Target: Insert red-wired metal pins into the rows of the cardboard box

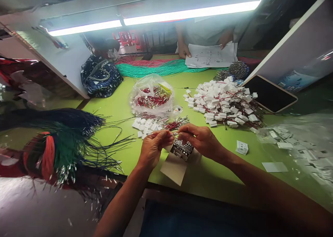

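Silver-tipped terminals sit in a tight block on a cardboard card on the green bench, just below both hands. The left hand and right hand each pinch a thin wire above the block. Much already looks wired: a large heap of white connectors lies beyond, while a smaller heap and a clear plastic bag of red-wired parts remain nearer.
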`<state>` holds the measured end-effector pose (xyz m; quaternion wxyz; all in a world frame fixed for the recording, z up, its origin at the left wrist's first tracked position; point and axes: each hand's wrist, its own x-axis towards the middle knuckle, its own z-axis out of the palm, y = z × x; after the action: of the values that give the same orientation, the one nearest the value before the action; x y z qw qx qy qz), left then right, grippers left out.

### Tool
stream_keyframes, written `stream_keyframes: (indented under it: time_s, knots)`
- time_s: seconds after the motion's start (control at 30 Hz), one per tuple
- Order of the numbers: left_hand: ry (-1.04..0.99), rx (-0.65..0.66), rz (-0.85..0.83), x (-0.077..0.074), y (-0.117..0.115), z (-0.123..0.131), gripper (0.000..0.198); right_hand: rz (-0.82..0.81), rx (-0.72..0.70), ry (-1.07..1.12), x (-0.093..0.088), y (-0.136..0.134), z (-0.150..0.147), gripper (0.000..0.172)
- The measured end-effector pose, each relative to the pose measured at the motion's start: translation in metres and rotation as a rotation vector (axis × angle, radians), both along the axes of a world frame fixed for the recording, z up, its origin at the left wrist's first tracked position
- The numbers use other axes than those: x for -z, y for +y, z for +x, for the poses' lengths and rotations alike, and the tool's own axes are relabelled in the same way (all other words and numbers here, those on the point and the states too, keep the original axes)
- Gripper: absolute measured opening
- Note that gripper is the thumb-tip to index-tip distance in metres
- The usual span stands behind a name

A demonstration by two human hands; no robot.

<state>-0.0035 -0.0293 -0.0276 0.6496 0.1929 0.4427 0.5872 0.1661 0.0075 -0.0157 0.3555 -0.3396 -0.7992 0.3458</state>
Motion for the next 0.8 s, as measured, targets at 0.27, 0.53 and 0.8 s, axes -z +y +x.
stream_keyframes:
  time_s: [0.27,0.53,0.8]
  knots:
    - [-0.033,-0.040,0.019,-0.001,0.005,-0.012,0.034,-0.089,-0.022,-0.045,0.000,0.020,0.006,0.019]
    - [0.222,-0.346,0.214,-0.028,0.014,-0.057,0.027,0.267,0.126,-0.487,0.044,0.074,0.025,0.022]
    - [1.568,0.122,0.254,-0.034,0.096,-0.075,0.018,0.391,0.309,-0.672,0.037,0.065,0.024,0.030]
